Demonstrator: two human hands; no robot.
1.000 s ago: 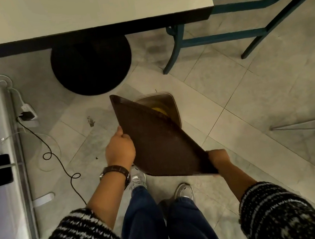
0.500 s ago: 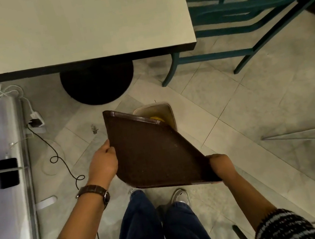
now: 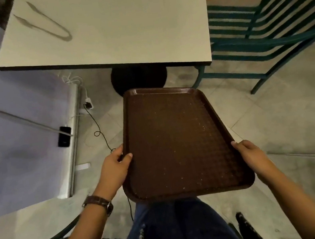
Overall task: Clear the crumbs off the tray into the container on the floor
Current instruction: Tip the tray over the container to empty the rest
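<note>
1. While the brown rectangular plastic tray (image 3: 179, 138) is hanging level above the lap, the left hand (image 3: 114, 169) is clasping its left rim.
2. The right hand (image 3: 251, 155) is gripping the right rim, a few crumbs (image 3: 203, 128) lying between.

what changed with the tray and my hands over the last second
The tray went from steeply tipped over the floor container to level, face up, with a few crumbs left on it. The container is no longer visible. The left hand and right hand kept their hold on opposite edges.
</note>
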